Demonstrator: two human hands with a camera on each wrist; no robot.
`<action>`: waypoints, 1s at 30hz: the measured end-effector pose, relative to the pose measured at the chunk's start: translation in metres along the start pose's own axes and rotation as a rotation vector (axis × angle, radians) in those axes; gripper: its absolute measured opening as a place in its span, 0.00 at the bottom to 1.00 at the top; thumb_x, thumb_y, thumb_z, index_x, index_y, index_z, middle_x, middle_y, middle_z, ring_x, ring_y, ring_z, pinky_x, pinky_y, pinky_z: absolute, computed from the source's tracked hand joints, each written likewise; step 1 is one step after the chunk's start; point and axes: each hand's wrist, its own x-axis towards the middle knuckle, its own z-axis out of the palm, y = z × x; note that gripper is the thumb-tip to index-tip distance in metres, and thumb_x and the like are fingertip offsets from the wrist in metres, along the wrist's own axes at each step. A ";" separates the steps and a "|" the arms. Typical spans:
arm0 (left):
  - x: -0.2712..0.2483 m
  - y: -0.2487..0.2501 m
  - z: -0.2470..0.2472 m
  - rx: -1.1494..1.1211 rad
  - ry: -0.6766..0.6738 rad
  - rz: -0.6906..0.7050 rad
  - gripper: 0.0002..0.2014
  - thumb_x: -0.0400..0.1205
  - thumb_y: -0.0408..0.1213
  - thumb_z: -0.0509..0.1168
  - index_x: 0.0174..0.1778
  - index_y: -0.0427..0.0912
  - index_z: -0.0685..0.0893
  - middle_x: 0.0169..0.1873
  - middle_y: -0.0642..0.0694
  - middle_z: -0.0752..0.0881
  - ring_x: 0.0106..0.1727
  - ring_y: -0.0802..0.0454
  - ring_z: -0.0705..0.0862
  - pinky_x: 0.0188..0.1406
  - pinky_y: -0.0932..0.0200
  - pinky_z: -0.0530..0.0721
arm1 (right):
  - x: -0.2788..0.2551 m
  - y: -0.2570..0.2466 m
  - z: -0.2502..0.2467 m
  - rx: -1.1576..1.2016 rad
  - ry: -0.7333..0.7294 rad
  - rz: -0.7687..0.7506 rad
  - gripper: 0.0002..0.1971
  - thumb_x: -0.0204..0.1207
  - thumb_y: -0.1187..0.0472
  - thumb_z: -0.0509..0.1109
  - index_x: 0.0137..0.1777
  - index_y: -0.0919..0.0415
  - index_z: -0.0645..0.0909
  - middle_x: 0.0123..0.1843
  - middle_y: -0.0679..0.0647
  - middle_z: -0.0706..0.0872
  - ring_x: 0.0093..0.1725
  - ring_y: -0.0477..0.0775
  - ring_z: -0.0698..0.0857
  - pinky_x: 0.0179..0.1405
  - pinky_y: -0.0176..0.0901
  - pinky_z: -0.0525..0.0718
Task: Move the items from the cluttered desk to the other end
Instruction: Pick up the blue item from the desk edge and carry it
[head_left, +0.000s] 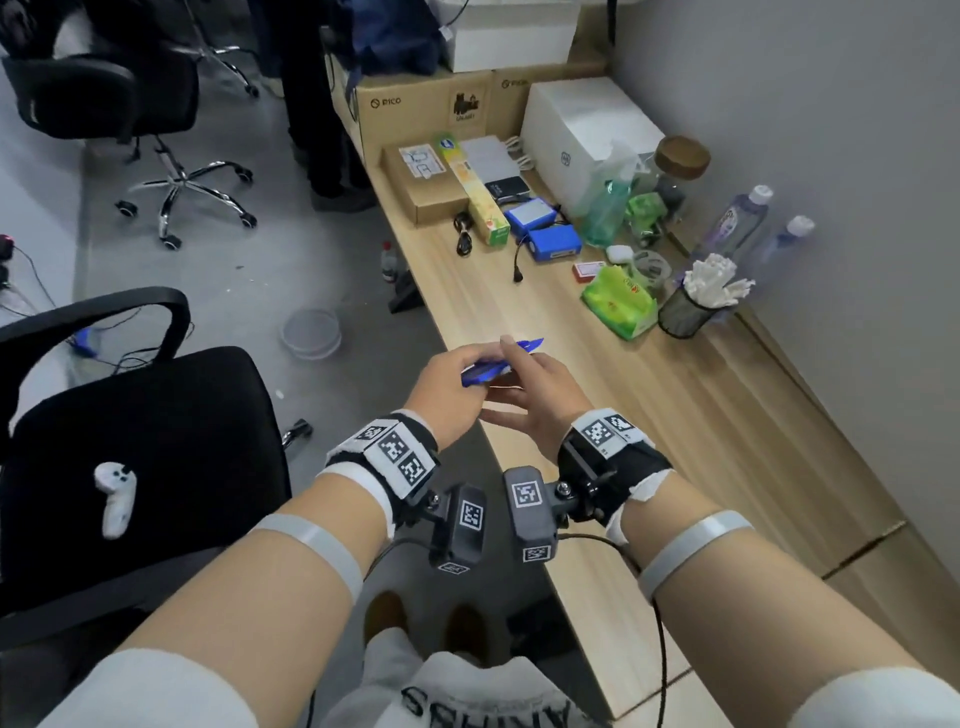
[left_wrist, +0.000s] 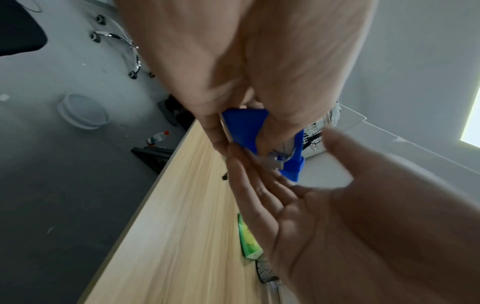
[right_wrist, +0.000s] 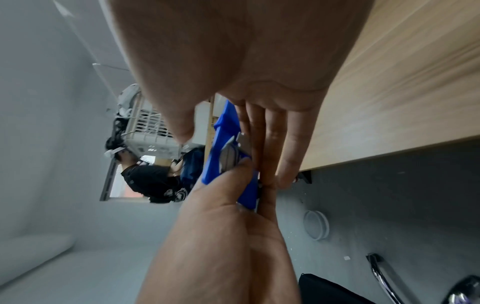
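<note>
A blue plastic tool with a metal part is held in the air over the left edge of the wooden desk. My left hand grips it, thumb pressed on top. My right hand lies beside it with straight fingers touching the tool's side and the thumb held apart. In the left wrist view the blue tool sits between my left fingers, and the right hand's palm faces it. Its blue tip pokes out past the fingers.
Further along the desk lie a green tissue pack, a mesh cup of white sticks, two blue battery packs, bottles and boxes. A black chair carrying a white controller stands at my left.
</note>
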 end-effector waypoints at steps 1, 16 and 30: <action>0.004 0.000 0.000 0.007 -0.027 -0.004 0.28 0.75 0.14 0.58 0.65 0.42 0.87 0.63 0.49 0.88 0.64 0.56 0.86 0.66 0.69 0.80 | 0.006 0.000 0.001 0.016 0.019 0.003 0.15 0.83 0.54 0.66 0.58 0.66 0.82 0.51 0.64 0.91 0.48 0.59 0.92 0.45 0.53 0.92; 0.127 -0.067 0.036 -0.336 0.160 -0.167 0.16 0.83 0.23 0.57 0.50 0.48 0.86 0.59 0.43 0.89 0.65 0.46 0.85 0.67 0.45 0.84 | 0.164 0.032 -0.087 0.138 0.414 0.104 0.11 0.79 0.74 0.58 0.50 0.64 0.80 0.44 0.62 0.89 0.39 0.63 0.90 0.44 0.57 0.91; 0.199 -0.102 0.088 -0.346 0.099 -0.276 0.14 0.83 0.30 0.59 0.53 0.52 0.86 0.59 0.51 0.88 0.48 0.46 0.82 0.56 0.43 0.87 | 0.249 0.020 -0.141 0.018 0.405 -0.067 0.19 0.80 0.75 0.61 0.70 0.67 0.74 0.73 0.71 0.77 0.69 0.70 0.81 0.60 0.56 0.88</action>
